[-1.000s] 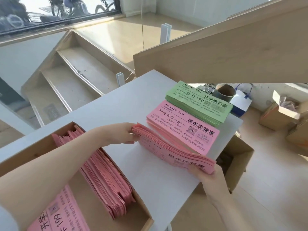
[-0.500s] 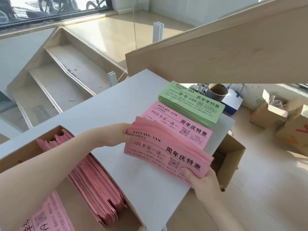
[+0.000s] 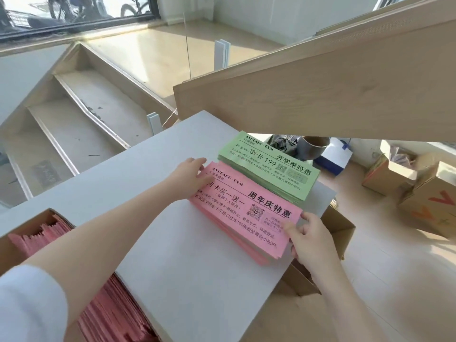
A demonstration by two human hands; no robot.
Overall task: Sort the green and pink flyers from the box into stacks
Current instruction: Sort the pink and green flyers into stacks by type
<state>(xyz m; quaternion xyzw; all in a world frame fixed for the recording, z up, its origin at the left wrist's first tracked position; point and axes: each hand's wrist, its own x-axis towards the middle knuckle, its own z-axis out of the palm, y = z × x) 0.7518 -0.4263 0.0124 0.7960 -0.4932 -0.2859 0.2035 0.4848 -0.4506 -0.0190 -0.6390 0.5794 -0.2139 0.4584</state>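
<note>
from the head view i am squaring the pink stack (image 3: 246,211) on the bench (image 3: 172,267): left hand (image 3: 187,177) lying flat on its far end, right hand (image 3: 311,239) pinching the near corner, keeping edges aligned. green stack (image 3: 269,166) is lying just beyond; box (image 3: 14,245) is sitting behind my left arm, pink flyers inside.

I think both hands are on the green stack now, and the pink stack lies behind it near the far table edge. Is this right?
Not quite: the colours are swapped. In the head view the left hand and right hand are on the pink stack, and the green stack lies behind it near the far edge of the table.
</note>
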